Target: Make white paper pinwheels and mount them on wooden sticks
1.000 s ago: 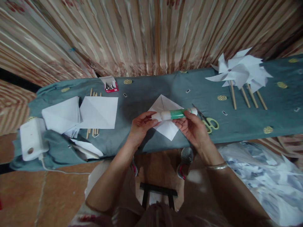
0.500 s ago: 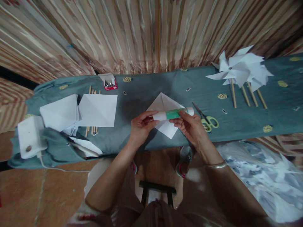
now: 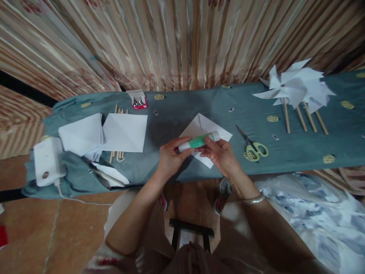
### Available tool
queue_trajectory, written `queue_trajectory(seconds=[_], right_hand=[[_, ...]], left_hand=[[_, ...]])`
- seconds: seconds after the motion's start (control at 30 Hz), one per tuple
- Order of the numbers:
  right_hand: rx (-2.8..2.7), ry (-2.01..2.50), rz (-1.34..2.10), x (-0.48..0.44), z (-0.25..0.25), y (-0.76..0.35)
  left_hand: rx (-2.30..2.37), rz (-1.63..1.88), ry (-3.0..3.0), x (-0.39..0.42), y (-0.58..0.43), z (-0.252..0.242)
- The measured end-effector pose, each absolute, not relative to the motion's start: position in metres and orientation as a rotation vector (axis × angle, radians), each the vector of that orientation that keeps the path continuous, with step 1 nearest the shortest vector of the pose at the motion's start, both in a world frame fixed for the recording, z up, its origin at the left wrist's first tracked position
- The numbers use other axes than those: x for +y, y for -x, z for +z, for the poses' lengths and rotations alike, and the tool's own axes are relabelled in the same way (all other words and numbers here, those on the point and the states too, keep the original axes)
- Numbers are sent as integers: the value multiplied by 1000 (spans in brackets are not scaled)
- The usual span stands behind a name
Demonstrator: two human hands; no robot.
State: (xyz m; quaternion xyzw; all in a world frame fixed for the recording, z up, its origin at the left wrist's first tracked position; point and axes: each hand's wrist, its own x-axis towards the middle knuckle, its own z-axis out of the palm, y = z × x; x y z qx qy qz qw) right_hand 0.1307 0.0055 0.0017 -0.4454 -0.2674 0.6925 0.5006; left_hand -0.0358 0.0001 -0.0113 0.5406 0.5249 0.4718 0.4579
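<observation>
We see the left hand [image 3: 171, 158] pinching the left end of a green-and-white tube [image 3: 198, 142] between thumb and fingers, while the right hand [image 3: 221, 154] grips it toward its right end, thumb on top and fingers curled beneath; just how the hidden fingertips sit we cannot tell. The tube is held slantwise in the middle of the scene, its right end farther off, above a creased white square of paper [image 3: 199, 123] turned cornerwise on the teal cloth [image 3: 168, 114]. Just right of the paper we find scissors [image 3: 252, 146] with yellow-green handles, blades partly spread and pointing to the far left. At the far right we see white paper pinwheels [image 3: 298, 83] overlapping one another, their four wooden handles [image 3: 286, 116] pointing toward the near side. On the left, one white sheet [image 3: 125, 133] lies across several thin wooden sticks [image 3: 116, 108], and a stack of sheets [image 3: 80, 133] adjoins it on its left. Beyond the sticks we notice a small open red-and-white box [image 3: 139, 102] with shiny metal pieces inside. A white device [image 3: 47, 161] with a cord sits at the near left.
</observation>
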Motion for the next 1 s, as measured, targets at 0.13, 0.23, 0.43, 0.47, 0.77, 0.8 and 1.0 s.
queue_trajectory(seconds=[0.13, 0.23, 0.43, 0.47, 0.77, 0.8, 1.0], right_hand=[[-732, 1143, 1558, 6, 2, -141], [-871, 1222, 1403, 5, 0, -160], [-1357, 1426, 987, -8, -12, -189], [-1479, 1448, 911, -11, -13, -192], [-1986, 1358, 680, -22, -13, -196], [-2008, 1352, 678, -22, -14, -196], [-2104, 1329, 668, -21, -16, -200]], left_hand=[[1545, 1228, -1350, 12, 57, -12], [1740, 1244, -1455, 20, 78, -12], [1925, 1027, -1947, 26, 103, -18], [1916, 1032, -2039, 25, 102, -18], [1126, 711, -2599, -13, 32, -19], [1099, 707, -2607, -14, 27, -21], [1045, 786, -2664, -10, 26, -28]])
